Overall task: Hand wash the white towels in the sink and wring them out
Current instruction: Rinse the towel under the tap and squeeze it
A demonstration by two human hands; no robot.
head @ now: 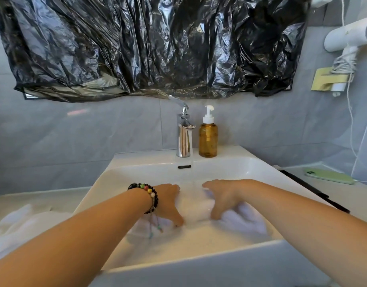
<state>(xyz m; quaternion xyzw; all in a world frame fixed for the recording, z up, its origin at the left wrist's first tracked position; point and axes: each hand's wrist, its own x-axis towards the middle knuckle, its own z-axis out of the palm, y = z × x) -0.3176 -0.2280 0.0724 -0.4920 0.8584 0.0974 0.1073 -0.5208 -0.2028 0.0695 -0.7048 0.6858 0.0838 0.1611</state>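
Head view: I count two hands on one wet white cloth towel in the white ceramic sink.
Left hand and right hand both grip it with curled fingers; one chrome tap runs, one amber pump bottle beside it.

Even, moderately bright lighting, with no hard shadows. Sharp glints of glare break across the crumpled black plastic sheet and the chrome tap. The white sink and the white towel are nearly overexposed, and the towel's folds look soft and smeared. Wide-angle distortion bends the wall lines and stretches both forearms toward the lower corners.
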